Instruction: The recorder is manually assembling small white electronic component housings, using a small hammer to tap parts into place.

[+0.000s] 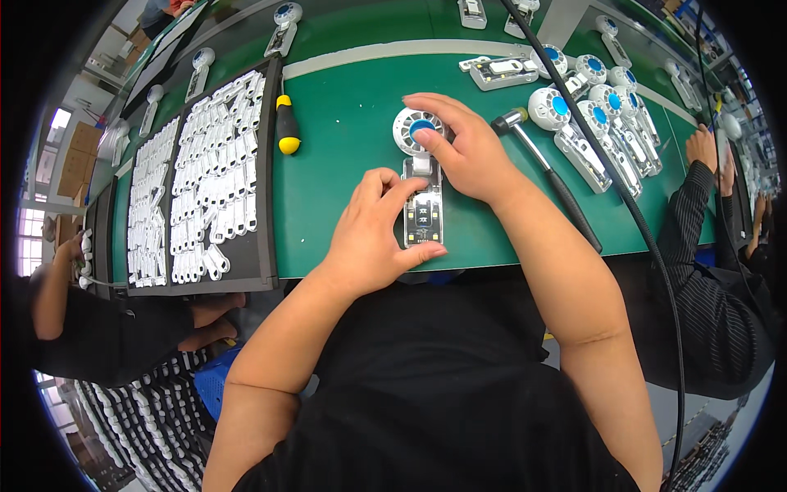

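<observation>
A small fan-like unit [423,215] lies upright before me on the green table [344,98]. Its round white vented head has a blue centre, and its clear case shows a dark circuit board. My right hand [475,152] is closed around the right side of the head, its thumb pressed on the blue centre. Curled along the case's left side, my left hand [361,234] grips it, with the index finger near its upper part and the thumb at the bottom edge. Fingers cover parts of the head and the case.
Left of me stands a dark tray [269,180] with rows of white parts; a yellow-and-black screwdriver [287,125] lies beside it. A hammer [557,184] and several similar units [598,115] are to the right. A black cable [631,205] hangs across. People sit on both sides.
</observation>
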A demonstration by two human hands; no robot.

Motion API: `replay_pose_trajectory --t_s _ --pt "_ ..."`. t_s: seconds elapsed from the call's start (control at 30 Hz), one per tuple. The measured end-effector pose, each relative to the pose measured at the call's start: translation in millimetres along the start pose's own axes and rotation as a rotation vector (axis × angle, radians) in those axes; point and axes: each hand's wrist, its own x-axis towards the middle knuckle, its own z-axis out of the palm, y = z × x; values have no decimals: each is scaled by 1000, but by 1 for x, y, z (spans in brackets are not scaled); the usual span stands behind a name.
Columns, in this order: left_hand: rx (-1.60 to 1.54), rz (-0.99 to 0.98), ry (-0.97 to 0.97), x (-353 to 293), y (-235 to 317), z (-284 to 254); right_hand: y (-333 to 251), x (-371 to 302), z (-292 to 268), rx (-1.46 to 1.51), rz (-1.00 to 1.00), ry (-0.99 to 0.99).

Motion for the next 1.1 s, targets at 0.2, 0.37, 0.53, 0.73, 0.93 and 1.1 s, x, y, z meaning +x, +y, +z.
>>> replay_pose_trajectory --t_s 0.2,0.37,0.53,0.73,0.93,1.1 --pt "-5 -5 0 2 -3 -1 0 4 1 -31 33 -26" --pt "-7 6 -2 4 0 -2 0 4 0 -24 66 -28" --pt "-12 -10 -7 2 -2 -4 -1 6 2 -31 52 -34" --pt "-7 -4 38 -7 0 -15 10 0 -1 -158 -9 53" --pt "258 -171 200 -79 -23 -111 -70 -62 -14 -346 -10 -69" --pt "516 -571 175 -135 -74 -183 -77 -83 -5 -387 96 -294"
